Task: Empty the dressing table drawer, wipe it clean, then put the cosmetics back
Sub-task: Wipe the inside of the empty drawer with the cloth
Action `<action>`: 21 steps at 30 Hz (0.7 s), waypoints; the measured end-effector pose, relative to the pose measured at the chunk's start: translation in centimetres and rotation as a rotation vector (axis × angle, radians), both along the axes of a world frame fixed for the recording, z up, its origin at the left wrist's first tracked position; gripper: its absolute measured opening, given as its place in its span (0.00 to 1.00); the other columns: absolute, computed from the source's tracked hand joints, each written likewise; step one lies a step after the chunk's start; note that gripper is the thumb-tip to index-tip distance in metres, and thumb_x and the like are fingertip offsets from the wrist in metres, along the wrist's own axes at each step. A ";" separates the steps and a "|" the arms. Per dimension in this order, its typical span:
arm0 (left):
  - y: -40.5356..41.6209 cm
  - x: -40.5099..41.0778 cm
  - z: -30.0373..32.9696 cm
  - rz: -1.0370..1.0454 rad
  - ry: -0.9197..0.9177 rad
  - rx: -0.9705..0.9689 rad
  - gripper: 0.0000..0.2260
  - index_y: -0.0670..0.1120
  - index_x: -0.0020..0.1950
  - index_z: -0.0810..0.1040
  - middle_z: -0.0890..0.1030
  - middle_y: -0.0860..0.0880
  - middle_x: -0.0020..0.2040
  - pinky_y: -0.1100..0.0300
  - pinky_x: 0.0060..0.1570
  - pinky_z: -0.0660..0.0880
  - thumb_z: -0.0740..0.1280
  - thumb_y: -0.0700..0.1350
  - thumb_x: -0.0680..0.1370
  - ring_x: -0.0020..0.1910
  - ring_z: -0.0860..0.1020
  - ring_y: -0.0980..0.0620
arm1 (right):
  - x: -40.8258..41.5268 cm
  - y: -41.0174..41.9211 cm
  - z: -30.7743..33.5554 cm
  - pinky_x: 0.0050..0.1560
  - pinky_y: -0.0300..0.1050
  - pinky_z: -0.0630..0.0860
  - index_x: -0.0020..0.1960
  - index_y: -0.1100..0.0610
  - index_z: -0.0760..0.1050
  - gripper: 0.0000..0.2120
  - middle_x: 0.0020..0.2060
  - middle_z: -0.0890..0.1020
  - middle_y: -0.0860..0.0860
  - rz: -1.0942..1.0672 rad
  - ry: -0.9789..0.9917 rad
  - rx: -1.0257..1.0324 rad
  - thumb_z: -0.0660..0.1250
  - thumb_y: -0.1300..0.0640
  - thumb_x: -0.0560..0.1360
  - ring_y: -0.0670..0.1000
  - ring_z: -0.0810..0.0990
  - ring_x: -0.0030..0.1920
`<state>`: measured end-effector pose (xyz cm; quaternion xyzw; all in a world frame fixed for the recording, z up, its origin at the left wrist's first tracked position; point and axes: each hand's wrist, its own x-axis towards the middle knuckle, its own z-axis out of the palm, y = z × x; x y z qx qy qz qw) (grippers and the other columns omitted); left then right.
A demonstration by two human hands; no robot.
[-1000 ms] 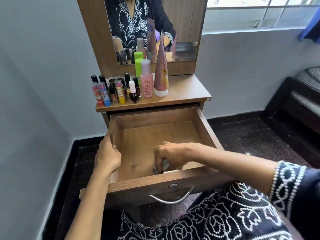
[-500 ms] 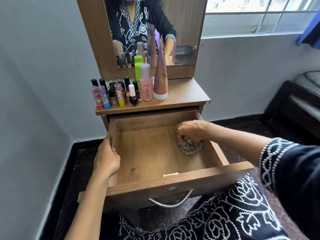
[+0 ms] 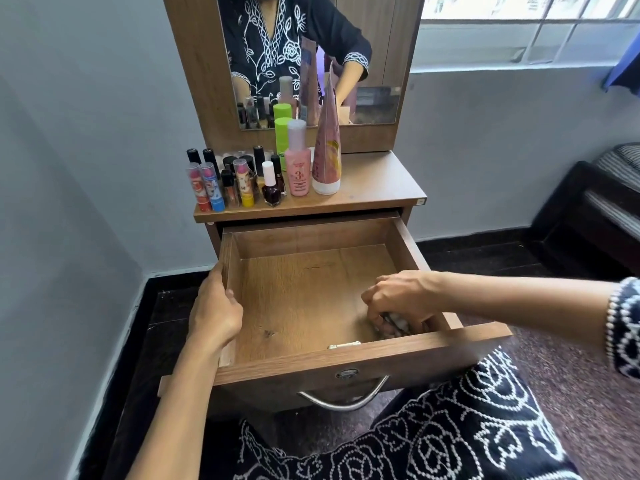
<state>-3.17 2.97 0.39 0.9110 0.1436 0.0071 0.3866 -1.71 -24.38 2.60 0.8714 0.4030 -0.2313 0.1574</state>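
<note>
Two hands work the open drawer [image 3: 311,299] in the head view. Left hand [image 3: 216,315] grips the drawer's left wall, fingers curled over its edge, steadying it. Right hand [image 3: 398,303] is closed around a bunched cloth [image 3: 393,323] pressed to the drawer floor in the near right corner, just behind the front panel. The drawer holds nothing else; the cosmetics [image 3: 263,174] stand grouped on the left of the table [image 3: 381,183] top, below the mirror [image 3: 311,57]. Judged stage: wiping, with refilling still to come. Good practice here would be firm downward pressure, overlapping strokes, and extra care along the seams and corners, where dust likely collects, while the left hand braces against sliding.
</note>
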 end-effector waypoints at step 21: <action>0.1 -0.4 0.1 -0.026 -0.028 -0.010 0.23 0.47 0.75 0.56 0.64 0.43 0.73 0.49 0.66 0.64 0.54 0.37 0.80 0.70 0.65 0.42 | -0.6 -0.9 -0.7 0.34 0.41 0.66 0.51 0.54 0.73 0.16 0.47 0.77 0.51 0.050 -0.126 0.016 0.71 0.63 0.66 0.53 0.78 0.44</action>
